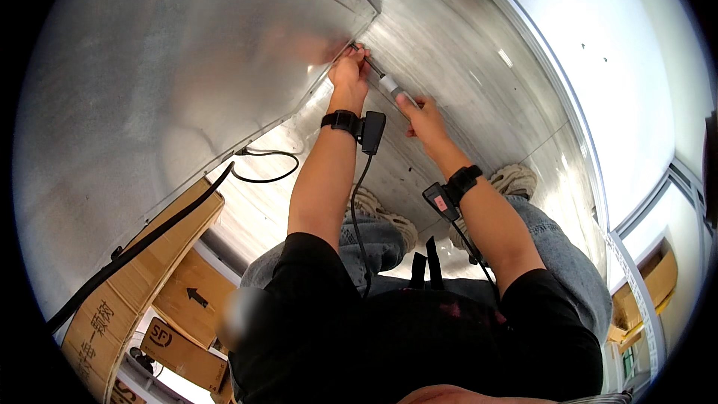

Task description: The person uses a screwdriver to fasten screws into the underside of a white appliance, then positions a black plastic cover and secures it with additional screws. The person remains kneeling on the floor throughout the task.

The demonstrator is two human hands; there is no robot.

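Glossy grey streaked floor [471, 52] with bright glare [505, 58], 1 white wall [598, 52].

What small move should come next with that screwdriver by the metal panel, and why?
Probably a gentle turn of the screwdriver: the right hand grips its handle, and its shaft points toward the edge of the metal panel, beside the left hand. Whether its tip is seated, I can't tell.

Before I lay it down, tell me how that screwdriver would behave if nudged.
The screwdriver would probably roll, since its handle looks rounded. Its thin, straight shaft should stay stiff, and the bulkier handle likely makes that end heavier.
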